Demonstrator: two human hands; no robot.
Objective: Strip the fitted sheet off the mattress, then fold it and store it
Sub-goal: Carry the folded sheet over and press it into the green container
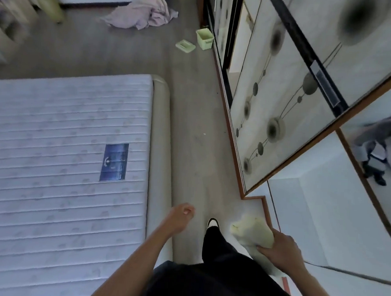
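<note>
The mattress [57,143] lies bare on the left, white and quilted, with a blue label [114,162] near its right side. My right hand [282,248] grips a bundled pale yellow-green sheet [252,233] low at the right, beside a wardrobe. My left hand [182,213] hangs over the beige bed frame edge [160,146] with its fingers loosely curled and nothing in it. My leg in dark trousers and a shoe [212,222] stand on the floor between the two hands.
A wardrobe with patterned sliding doors [280,95] runs along the right. A crumpled pink cloth [143,14] lies on the floor at the back. A small green bin [204,38] and its lid [185,45] sit near the wardrobe. A narrow floor aisle [197,125] separates bed and wardrobe.
</note>
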